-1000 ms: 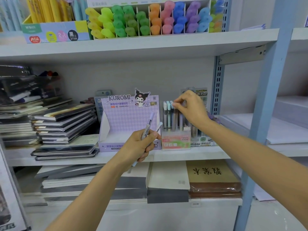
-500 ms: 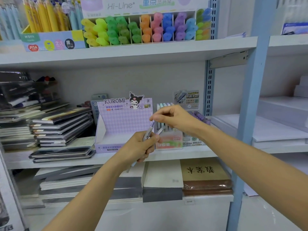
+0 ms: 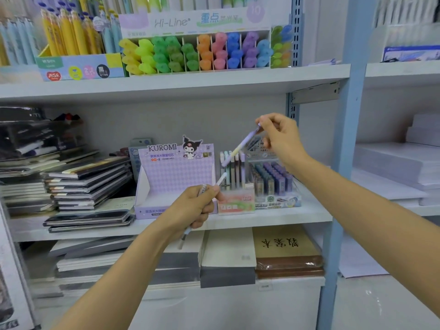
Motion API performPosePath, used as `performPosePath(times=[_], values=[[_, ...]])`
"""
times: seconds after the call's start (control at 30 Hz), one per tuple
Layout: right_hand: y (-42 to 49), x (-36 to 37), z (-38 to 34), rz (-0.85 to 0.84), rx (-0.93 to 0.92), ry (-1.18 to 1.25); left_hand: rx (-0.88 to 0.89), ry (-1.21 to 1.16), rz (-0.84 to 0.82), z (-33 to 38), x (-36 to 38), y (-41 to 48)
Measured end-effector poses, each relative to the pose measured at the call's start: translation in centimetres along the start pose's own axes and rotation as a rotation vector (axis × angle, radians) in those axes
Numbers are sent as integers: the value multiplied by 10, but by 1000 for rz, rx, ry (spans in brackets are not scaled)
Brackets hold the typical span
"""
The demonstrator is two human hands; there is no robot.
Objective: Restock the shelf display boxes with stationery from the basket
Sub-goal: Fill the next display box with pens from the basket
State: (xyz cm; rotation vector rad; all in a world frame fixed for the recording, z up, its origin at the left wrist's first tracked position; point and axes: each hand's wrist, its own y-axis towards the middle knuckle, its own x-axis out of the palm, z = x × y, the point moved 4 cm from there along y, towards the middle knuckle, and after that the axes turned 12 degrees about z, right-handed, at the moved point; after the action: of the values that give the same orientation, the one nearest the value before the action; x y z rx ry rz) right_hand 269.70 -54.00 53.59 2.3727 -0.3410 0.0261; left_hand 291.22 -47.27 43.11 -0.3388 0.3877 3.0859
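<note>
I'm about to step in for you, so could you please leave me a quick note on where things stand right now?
Right hand pinches a purple pen by its upper end, tilted above the pink box.
Left hand grips two spare pens, in front of the purple box.
Done: several pens stand in the pink box.
Left: seat these three; the basket is out of view.

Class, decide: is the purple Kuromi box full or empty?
Looks empty: the Kuromi box shows a bare checked back panel, nothing standing inside; the left hand hides one corner.
</note>
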Motion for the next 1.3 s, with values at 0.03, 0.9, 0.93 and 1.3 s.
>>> performPosePath(times=[0.03, 0.9, 0.93, 1.3], values=[[2, -2, 3, 10, -34, -60, -15, 0, 10, -1, 0, 1], [7, 29, 63, -235, -360, -685, 108, -38, 7, -18, -5, 15], [6, 31, 63, -229, -360, -677, 102, -38, 12, -19, -5, 16], [-1, 43, 70, -157, -367, -710, 109, -80, 58, -21, -5, 20]])
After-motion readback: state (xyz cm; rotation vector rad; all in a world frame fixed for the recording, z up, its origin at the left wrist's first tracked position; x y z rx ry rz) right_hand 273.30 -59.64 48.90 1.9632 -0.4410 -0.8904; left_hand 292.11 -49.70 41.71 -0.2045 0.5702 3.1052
